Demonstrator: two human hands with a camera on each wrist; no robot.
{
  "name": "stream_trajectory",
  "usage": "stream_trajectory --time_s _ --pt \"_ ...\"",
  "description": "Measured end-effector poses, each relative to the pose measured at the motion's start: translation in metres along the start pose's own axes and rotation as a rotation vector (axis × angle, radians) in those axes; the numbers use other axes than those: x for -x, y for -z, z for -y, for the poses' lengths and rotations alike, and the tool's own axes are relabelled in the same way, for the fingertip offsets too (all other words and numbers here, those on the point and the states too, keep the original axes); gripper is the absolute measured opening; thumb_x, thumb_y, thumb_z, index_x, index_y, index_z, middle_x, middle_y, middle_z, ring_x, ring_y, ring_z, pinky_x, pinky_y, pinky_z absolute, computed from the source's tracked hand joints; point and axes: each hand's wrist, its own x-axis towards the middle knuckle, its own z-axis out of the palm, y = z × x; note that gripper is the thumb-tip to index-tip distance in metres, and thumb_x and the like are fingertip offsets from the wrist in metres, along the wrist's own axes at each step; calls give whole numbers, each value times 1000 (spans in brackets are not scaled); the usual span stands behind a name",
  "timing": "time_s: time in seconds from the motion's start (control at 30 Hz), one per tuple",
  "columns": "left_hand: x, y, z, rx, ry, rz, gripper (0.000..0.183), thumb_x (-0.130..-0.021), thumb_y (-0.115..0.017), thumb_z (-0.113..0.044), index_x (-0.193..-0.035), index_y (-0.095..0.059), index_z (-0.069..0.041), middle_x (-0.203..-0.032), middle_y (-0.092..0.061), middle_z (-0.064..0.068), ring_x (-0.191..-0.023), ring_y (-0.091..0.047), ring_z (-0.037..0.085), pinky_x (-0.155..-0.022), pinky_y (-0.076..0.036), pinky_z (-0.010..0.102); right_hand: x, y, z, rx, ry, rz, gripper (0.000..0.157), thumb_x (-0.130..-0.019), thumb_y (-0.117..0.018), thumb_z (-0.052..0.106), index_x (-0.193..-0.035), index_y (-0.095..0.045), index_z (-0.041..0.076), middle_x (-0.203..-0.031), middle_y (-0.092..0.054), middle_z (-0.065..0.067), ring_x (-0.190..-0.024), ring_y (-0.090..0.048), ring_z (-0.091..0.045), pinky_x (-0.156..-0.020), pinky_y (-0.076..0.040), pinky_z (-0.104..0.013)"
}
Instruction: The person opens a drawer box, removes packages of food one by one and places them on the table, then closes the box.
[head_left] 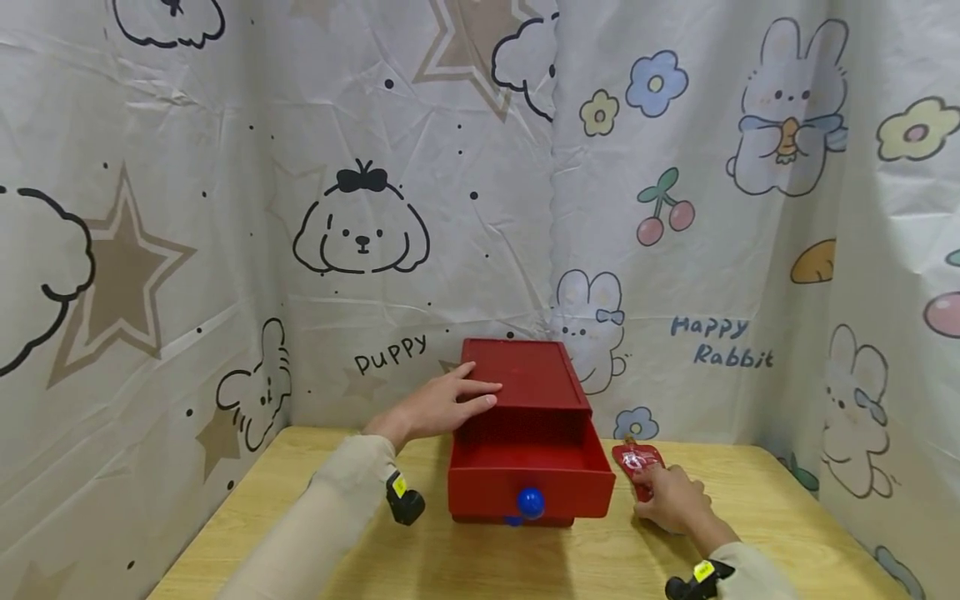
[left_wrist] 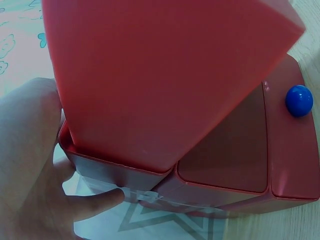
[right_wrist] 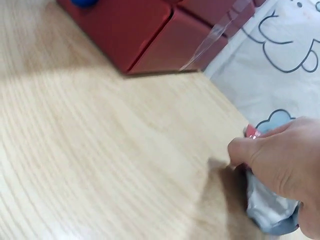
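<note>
Fingers (head_left: 651, 478) gripping red pouch (head_left: 636, 457), spout (head_left: 630, 441) toward curtain (head_left: 712, 400), long axis front-to-back

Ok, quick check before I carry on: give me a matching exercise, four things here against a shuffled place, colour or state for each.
1. Left hand
2. Right hand
3. Upper drawer
4. Upper knob

A. Pulled open
B. Blue
C. At the left edge of the red cabinet
D. Gripping the red pouch

Pairs: 1-C, 2-D, 3-A, 4-B

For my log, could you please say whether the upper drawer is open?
Open: the upper drawer juts from the red cabinet, its inside showing in the head view.
</note>
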Motion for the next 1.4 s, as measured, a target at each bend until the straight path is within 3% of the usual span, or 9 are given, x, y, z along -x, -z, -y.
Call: stream_trajectory --time_s 0.2,0.57,1.17,1.4 --pt "1 0 2 -7 -4 -34 42 -91 -48 -53 -129 -56 -36 -152 -20 8 -135 -22 30 -104 -23 48 -4 -5 1 70 100 -48 43 -70 -72 24 -110 -69 9 -93 -63 -14 -85 -55 -33 -62 -39 -49" --pt "0 -2 0 -22 2 7 45 -91 -45 -56 -132 -52 -38 -153 -18 6 -136 -20 29 -104 -21 50 -3 0 0 69 65 58 50 -71 -76 32 -114 -67 8 -99 -62 -15 -87 -57 -31 -67 -45 -52" --pt "1 -3 2 -24 -5 -8 45 -92 -45 -55 -132 -53 -35 -152 -18 8 -136 -19 31 -104 -21 51 -2 -6 -3 50 82 4 49 -71 -75 31 -114 -67 10 -94 -63 -13 -79 -56 -26 -63 -46 -47" --pt "-1 -3 2 -22 -5 -16 46 -91 -45 -56 -131 -53 -36 -153 -18 7 -136 -19 29 -105 -21 49 -4 -5 -4 44 74 20 51 -71 -76 33 -116 -66 10 -94 -62 -12 -78 -55 -26 -65 -46 -47"
